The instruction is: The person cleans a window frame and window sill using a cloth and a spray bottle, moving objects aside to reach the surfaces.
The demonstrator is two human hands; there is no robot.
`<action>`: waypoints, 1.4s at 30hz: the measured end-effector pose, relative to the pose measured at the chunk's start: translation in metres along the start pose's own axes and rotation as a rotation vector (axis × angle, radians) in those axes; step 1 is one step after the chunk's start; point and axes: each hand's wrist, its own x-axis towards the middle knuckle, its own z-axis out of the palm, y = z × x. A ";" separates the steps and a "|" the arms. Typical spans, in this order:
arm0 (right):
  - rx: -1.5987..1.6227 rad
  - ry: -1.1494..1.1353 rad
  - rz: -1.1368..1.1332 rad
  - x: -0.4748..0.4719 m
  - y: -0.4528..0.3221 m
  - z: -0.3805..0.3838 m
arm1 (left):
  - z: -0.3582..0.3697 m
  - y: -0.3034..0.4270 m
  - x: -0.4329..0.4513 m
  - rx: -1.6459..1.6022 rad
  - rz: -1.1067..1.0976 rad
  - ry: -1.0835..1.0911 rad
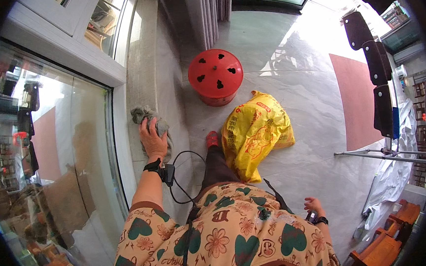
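My left hand (153, 139) presses a crumpled grey cloth (161, 126) onto the stone window sill (141, 82), its fingers spread over the top. Beside the sill is the white window frame (122, 109) with its glass pane (94, 137). A black strap with a small cabled device circles my left wrist. My right hand (314, 205) hangs low at my right side, away from any surface, and seems to hold nothing. It too wears a wrist strap and device.
On the tiled floor stand a red lidded metal bucket (215, 73) with cut-outs and a yellow printed plastic bag (259, 137) near my foot. Grey curtains (208, 18) hang ahead. To the right are a metal rack (385, 154) with dark pads (374, 64) and wooden stools (378, 249).
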 end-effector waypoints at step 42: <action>-0.460 -0.188 -0.586 0.073 -0.546 -0.054 | -0.006 -0.010 0.008 -0.168 -0.125 -0.076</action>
